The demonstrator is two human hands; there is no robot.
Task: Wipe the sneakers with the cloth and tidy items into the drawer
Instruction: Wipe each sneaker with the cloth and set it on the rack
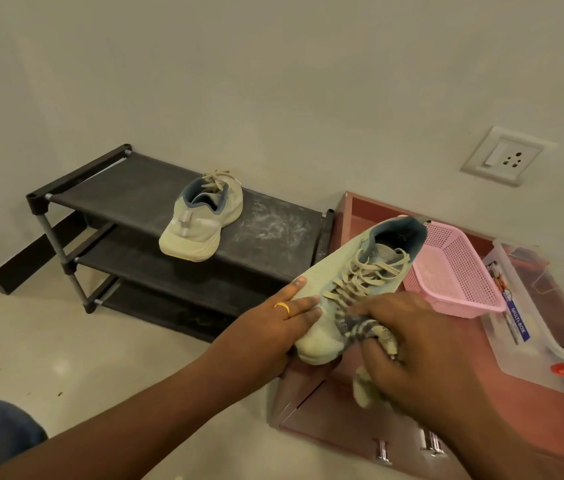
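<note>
The left hand (pixel 273 327) grips the toe end of a pale sneaker (pixel 360 285), fingers curled over its side, while the right hand (pixel 422 344) clutches a striped cloth (pixel 363 329) against the toe. Both hover over the open drawer (pixel 353 209); the second sneaker (pixel 201 216) sits apart on the black rack (pixel 128 188).

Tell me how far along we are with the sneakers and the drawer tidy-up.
Nothing is visibly finished. In hand: the left hand grips the near sneaker by its toe while the right hand presses the cloth on it. Left: the other sneaker on the top shelf of the rack, wiped or not I cannot tell, and the open drawer, which holds a pink basket and a clear box.
</note>
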